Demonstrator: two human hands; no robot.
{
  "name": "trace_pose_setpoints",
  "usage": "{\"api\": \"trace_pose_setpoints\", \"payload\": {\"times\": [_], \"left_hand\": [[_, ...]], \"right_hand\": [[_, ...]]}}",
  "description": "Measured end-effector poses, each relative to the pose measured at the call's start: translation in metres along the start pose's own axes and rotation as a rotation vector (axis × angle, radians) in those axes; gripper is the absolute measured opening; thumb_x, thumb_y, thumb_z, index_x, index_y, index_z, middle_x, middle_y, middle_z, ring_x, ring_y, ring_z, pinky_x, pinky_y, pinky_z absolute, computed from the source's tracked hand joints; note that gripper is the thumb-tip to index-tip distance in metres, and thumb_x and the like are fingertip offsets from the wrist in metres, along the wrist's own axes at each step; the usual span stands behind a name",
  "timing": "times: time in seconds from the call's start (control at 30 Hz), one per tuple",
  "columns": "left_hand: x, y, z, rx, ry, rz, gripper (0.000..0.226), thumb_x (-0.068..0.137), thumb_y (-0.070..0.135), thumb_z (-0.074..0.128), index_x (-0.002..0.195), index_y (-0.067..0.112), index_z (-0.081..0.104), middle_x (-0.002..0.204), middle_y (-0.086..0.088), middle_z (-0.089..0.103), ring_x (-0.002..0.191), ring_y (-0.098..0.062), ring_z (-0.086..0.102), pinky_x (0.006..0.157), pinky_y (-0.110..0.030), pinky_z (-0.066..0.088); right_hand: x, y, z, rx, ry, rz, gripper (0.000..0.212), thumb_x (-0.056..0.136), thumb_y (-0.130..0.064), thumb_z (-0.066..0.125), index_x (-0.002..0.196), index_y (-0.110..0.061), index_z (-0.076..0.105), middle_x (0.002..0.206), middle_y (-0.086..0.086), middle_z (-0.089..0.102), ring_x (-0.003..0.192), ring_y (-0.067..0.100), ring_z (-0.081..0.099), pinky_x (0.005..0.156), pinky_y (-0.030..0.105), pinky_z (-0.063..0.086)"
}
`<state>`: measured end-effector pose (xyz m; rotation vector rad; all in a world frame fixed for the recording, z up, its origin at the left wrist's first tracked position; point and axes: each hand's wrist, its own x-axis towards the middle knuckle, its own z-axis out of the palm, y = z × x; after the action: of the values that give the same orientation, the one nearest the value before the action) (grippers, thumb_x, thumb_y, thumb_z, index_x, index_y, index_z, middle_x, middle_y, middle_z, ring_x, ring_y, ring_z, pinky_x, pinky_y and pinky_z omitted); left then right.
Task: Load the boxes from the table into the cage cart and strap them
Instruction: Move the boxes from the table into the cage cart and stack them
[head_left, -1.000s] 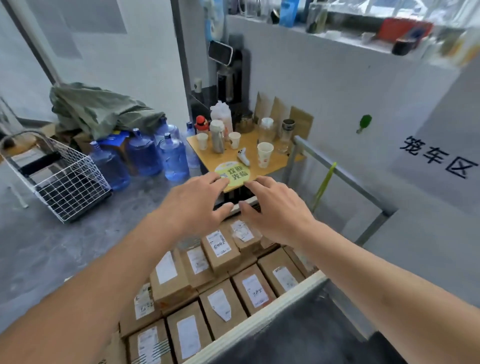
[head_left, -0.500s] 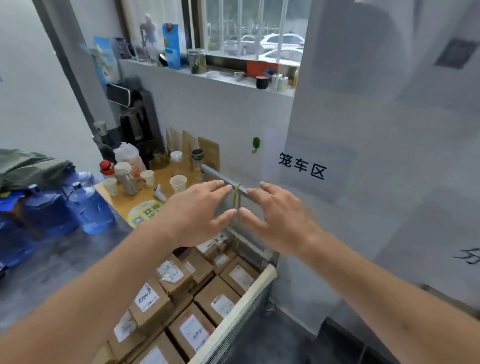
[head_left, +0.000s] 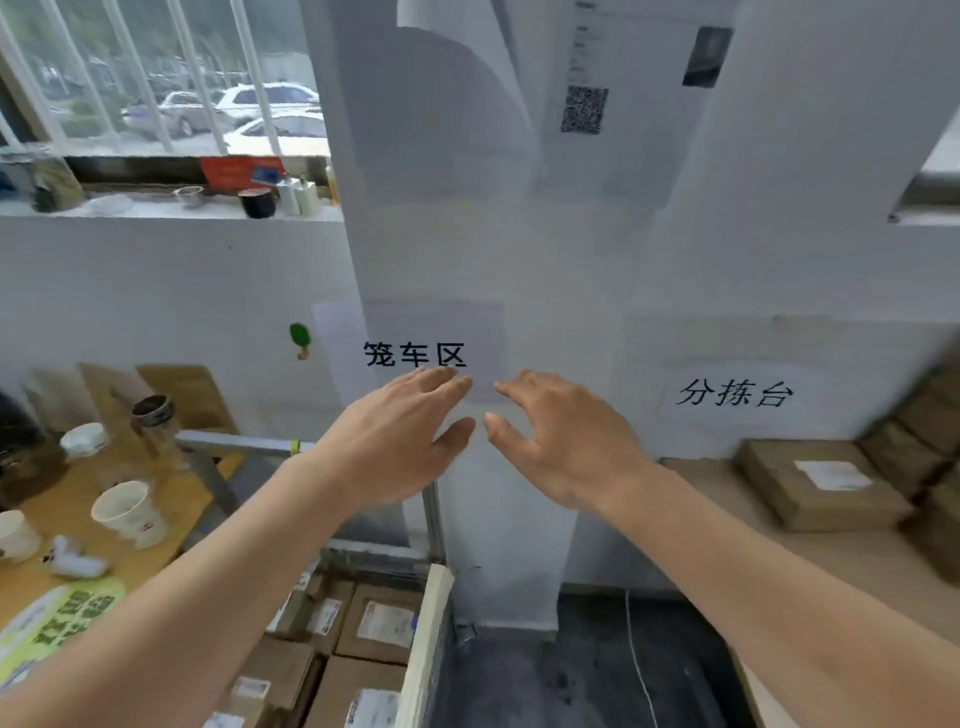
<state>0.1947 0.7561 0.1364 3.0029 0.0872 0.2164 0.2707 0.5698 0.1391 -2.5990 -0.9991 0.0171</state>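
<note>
Left hand: the left hand (head_left: 397, 441) is raised in front of the wall, palm forward, fingers spread and holding nothing; it hangs above the cart's far corner.
Right hand: the right hand (head_left: 566, 441) mirrors it just beside, thumb tips close but apart, also spread and holding nothing. The paired, box-wide spacing suggests the person is between boxes, hands ready for the next two-handed lift.
Cage cart: the cage cart (head_left: 423, 649) sits at lower left under the left forearm, its pale edge board and grey upright post showing; it stands under the wall sign (head_left: 414, 355) that marks the cart area, probably so loading needs only a turn from the table.
Loaded boxes: labelled cardboard boxes (head_left: 382, 623) lie flat and close-packed inside the cart, labels up, likely so the layer stays level for strapping.
Table boxes: more cardboard boxes (head_left: 815, 483) remain on the sorting table (head_left: 727, 519) at right, one lying flat near the wall and others stacked at the frame edge.
Strap: a yellow-green strap (head_left: 295, 447) hangs on the cart's grey top rail (head_left: 234, 443), not yet drawn across the load.
Progress: loading appears partly done; strapping not started.
Side table: paper cups (head_left: 127, 512) and clutter sit on a wooden table beyond the cart, apart from the work.
</note>
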Motion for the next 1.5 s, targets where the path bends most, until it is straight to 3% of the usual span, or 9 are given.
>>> {"api": "trace_pose_setpoints", "payload": {"times": [0.23, 0.6, 0.83, 1.0, 1.13, 1.27, 1.5], "left_hand": [[0.053, 0.023, 0.011, -0.036, -0.054, 0.223, 0.061, 0.108, 0.054, 0.033, 0.163, 0.03, 0.027, 0.17, 0.01, 0.023, 0.155, -0.014, 0.026, 0.123, -0.037, 0.03], [0.131, 0.131, 0.046, -0.053, -0.137, 0.5, 0.06, 0.108, 0.053, 0.033, 0.164, 0.031, 0.024, 0.17, 0.013, 0.02, 0.156, -0.011, 0.02, 0.123, -0.031, 0.021], [0.185, 0.223, 0.086, -0.132, -0.15, 0.648, 0.058, 0.107, 0.051, 0.039, 0.159, 0.025, 0.038, 0.164, 0.01, 0.034, 0.148, -0.015, 0.038, 0.116, -0.039, 0.04], [0.209, 0.279, 0.115, -0.156, -0.148, 0.696, 0.054, 0.106, 0.048, 0.044, 0.155, 0.024, 0.043, 0.157, 0.011, 0.04, 0.138, -0.014, 0.047, 0.105, -0.035, 0.047], [0.234, 0.306, 0.139, -0.169, -0.169, 0.706, 0.057, 0.105, 0.05, 0.044, 0.155, 0.025, 0.043, 0.157, 0.01, 0.041, 0.139, -0.014, 0.046, 0.108, -0.035, 0.046], [0.261, 0.326, 0.164, -0.182, -0.224, 0.731, 0.056, 0.105, 0.051, 0.045, 0.155, 0.025, 0.043, 0.154, 0.01, 0.043, 0.137, -0.018, 0.049, 0.105, -0.043, 0.049], [0.323, 0.354, 0.221, -0.152, -0.297, 0.757, 0.057, 0.104, 0.047, 0.051, 0.155, 0.024, 0.043, 0.157, 0.008, 0.042, 0.138, -0.019, 0.047, 0.105, -0.044, 0.049]], "right_hand": [[-0.019, 0.027, -0.016, 0.024, 0.082, 0.21, 0.059, 0.105, -0.058, 0.041, 0.156, -0.03, 0.044, 0.166, -0.003, 0.034, 0.152, 0.015, 0.032, 0.121, 0.038, 0.031], [-0.065, 0.123, -0.039, 0.032, 0.195, 0.491, 0.059, 0.104, -0.059, 0.04, 0.155, -0.03, 0.045, 0.164, -0.001, 0.038, 0.151, 0.018, 0.035, 0.121, 0.042, 0.033], [-0.1, 0.209, -0.053, -0.009, 0.222, 0.619, 0.052, 0.104, -0.054, 0.043, 0.144, -0.024, 0.056, 0.144, -0.003, 0.057, 0.131, 0.021, 0.053, 0.104, 0.039, 0.047], [-0.123, 0.268, -0.062, -0.015, 0.225, 0.676, 0.046, 0.103, -0.053, 0.045, 0.134, -0.024, 0.063, 0.139, -0.003, 0.058, 0.13, 0.023, 0.055, 0.104, 0.044, 0.047], [-0.131, 0.308, -0.065, -0.019, 0.192, 0.71, 0.05, 0.104, -0.053, 0.044, 0.145, -0.027, 0.056, 0.148, 0.001, 0.054, 0.136, 0.023, 0.05, 0.109, 0.044, 0.044], [-0.129, 0.346, -0.061, -0.025, 0.162, 0.744, 0.053, 0.105, -0.054, 0.043, 0.146, -0.023, 0.055, 0.146, 0.002, 0.055, 0.136, 0.023, 0.049, 0.109, 0.045, 0.044], [-0.104, 0.417, -0.037, -0.012, 0.107, 0.831, 0.053, 0.105, -0.053, 0.042, 0.148, -0.024, 0.053, 0.151, 0.002, 0.051, 0.139, 0.023, 0.045, 0.112, 0.041, 0.04]]}}
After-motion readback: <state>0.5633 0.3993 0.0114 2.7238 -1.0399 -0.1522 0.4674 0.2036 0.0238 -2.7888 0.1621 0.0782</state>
